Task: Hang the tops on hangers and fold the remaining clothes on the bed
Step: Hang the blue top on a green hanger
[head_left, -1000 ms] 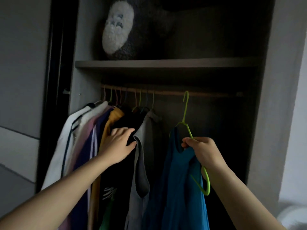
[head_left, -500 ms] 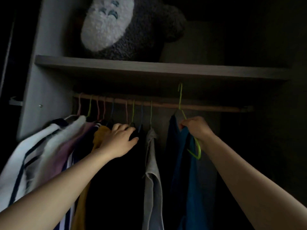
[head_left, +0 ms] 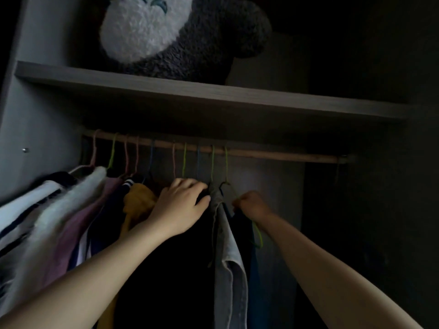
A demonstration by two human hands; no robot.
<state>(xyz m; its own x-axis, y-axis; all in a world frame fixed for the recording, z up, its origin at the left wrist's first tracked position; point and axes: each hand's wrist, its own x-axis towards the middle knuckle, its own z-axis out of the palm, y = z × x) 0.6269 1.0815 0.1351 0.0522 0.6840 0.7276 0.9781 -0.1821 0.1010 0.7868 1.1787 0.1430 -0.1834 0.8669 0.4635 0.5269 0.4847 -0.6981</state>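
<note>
Inside a dark wardrobe, a wooden rail [head_left: 273, 155] carries several hung tops on coloured hangers. My right hand [head_left: 251, 204] grips the shoulder of a green hanger [head_left: 226, 166] whose hook sits over the rail; a blue top [head_left: 255, 276] hangs from it, mostly in shadow. My left hand [head_left: 183, 206] rests with fingers spread on the dark tops [head_left: 171, 269], holding them to the left beside a grey top [head_left: 228, 257]. A yellow top [head_left: 136, 200], a pink one and white striped ones hang further left.
A shelf [head_left: 213, 96] runs above the rail with a big grey and white plush toy [head_left: 171, 32] on it. The rail's right half is bare. The wardrobe's left wall [head_left: 35, 138] is pale; the right side is dark.
My right hand has raised the green hanger with the blue top and set its hook on the rail, close to the grey top. The camera has moved closer and looks up.
</note>
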